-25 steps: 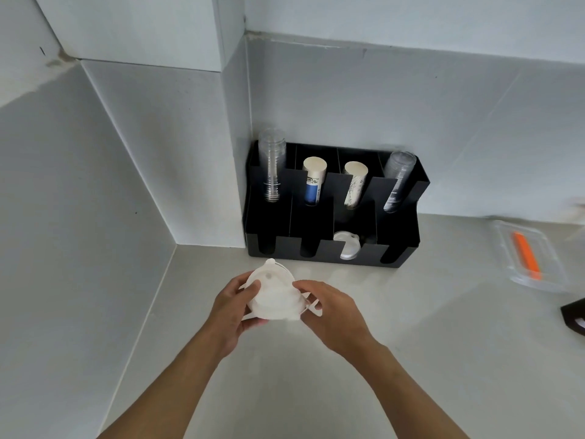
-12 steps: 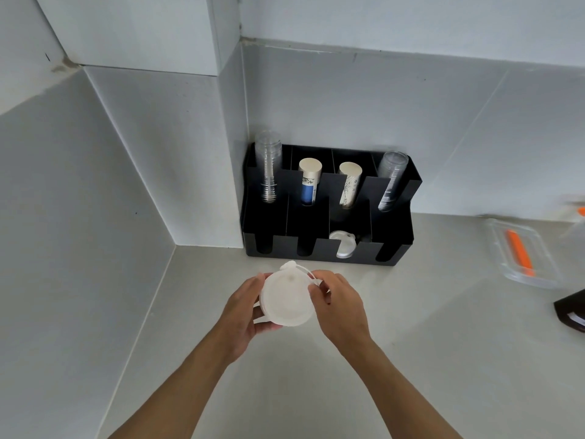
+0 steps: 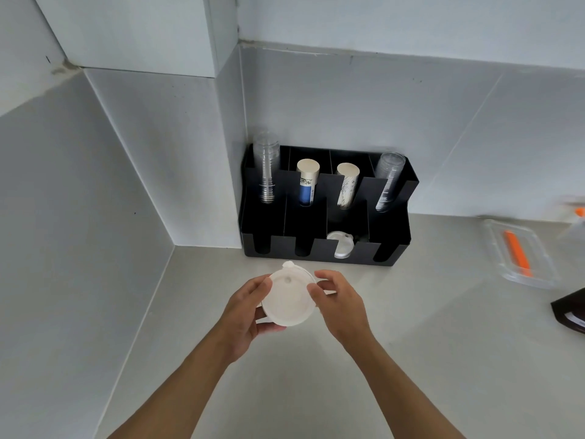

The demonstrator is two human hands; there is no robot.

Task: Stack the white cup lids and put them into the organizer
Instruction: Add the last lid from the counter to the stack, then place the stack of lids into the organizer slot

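Observation:
A stack of white cup lids (image 3: 288, 296) is held between both hands above the counter, its flat round face turned up toward me, with a small tab at its top edge. My left hand (image 3: 245, 307) cups the stack from the left and below. My right hand (image 3: 337, 299) pinches its right rim with thumb and fingers. The black organizer (image 3: 392, 245) stands against the wall just beyond. Its third front slot holds another white lid (image 3: 341, 245) leaning upright.
The organizer's back slots hold clear cup stacks (image 3: 268, 169) and paper cups (image 3: 306, 185). A clear plastic tray (image 3: 522, 255) with an orange item lies on the counter at right. A dark object (image 3: 569, 308) sits at the right edge. Tiled walls close the left side.
The lids were tilted and loosely fanned between my hands; now they sit gathered into one flat stack. The hands and the stack have shifted slightly right.

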